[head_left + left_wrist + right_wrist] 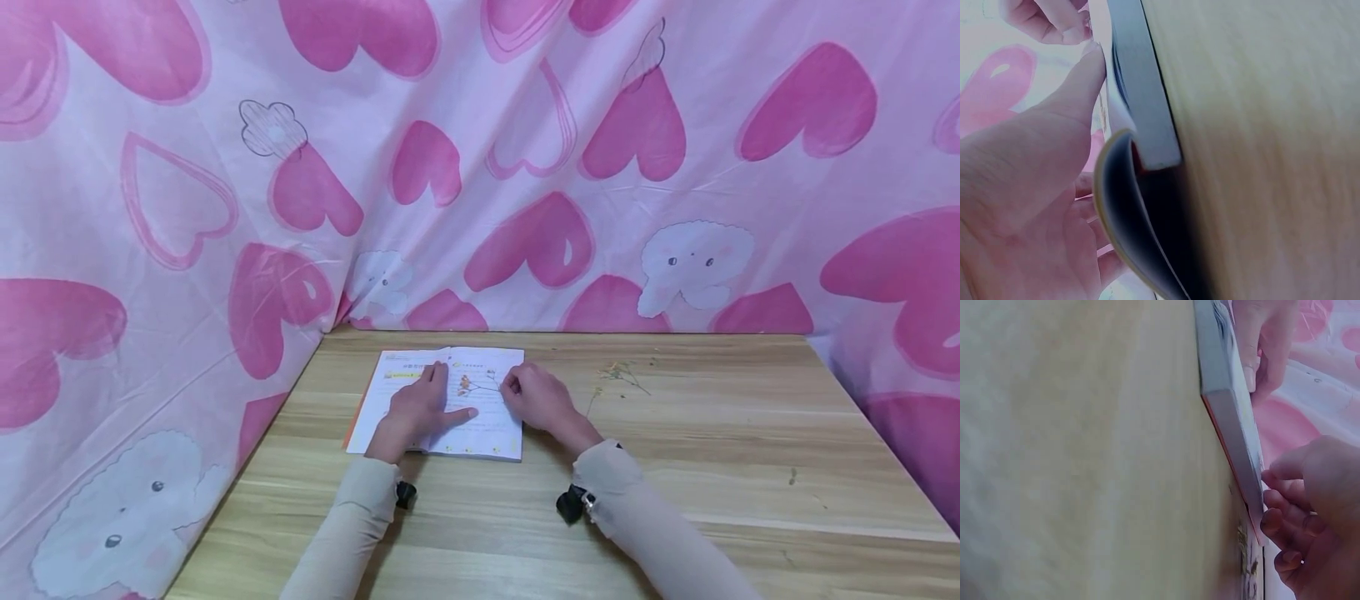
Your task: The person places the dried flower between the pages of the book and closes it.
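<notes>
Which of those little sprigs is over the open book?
The orange-headed sprig, whose stem runs to the right hand. It alone is over the open book; the other sprigs lie on the tabletop, to that hand's right.

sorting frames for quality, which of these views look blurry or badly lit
Head view: evenly lit, the sprig visible, but the book's print too small to read; left wrist view: tabletop blurred, backdrop washed out, deep shadow under the book; right wrist view: tabletop grain smeared, right hand sharper.
</notes>
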Demonstrator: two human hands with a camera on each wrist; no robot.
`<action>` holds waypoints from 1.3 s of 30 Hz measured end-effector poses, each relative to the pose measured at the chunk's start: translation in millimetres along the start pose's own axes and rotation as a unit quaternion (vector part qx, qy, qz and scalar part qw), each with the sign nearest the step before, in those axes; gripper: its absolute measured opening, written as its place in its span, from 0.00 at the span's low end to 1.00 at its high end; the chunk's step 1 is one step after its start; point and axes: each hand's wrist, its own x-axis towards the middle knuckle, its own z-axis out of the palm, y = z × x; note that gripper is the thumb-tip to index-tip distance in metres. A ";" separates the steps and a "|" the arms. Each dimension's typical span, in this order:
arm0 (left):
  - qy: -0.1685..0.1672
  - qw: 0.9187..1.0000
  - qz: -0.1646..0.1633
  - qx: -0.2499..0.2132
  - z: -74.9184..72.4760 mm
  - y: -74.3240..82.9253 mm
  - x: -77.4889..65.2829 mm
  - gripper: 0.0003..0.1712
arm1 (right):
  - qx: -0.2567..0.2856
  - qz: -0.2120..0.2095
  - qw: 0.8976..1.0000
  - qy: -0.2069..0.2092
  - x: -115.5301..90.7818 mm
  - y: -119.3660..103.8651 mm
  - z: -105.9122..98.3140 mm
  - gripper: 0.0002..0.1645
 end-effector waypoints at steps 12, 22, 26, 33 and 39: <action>-0.008 1.000 -0.006 -0.019 2.7 2.1 -3.1 0.65 | -0.053 -0.015 0.998 -0.011 9.3 19.3 -13.7 0.29; -0.001 0.999 -0.010 -0.053 8.1 5.3 -8.2 0.64 | -0.072 -0.028 0.996 -0.046 13.5 21.6 -16.3 0.30; 0.058 0.998 0.024 -0.029 11.0 14.7 -15.6 0.59 | -0.077 -0.028 0.995 -0.051 14.2 21.1 -18.1 0.30; 0.203 0.968 0.146 0.026 19.8 39.6 -28.0 0.27 | -0.079 -0.033 0.995 -0.051 13.3 21.4 -20.1 0.30; 0.104 0.971 0.187 -0.103 18.5 54.8 -32.4 0.17 | -0.074 -0.033 0.995 -0.050 12.5 20.1 -21.0 0.30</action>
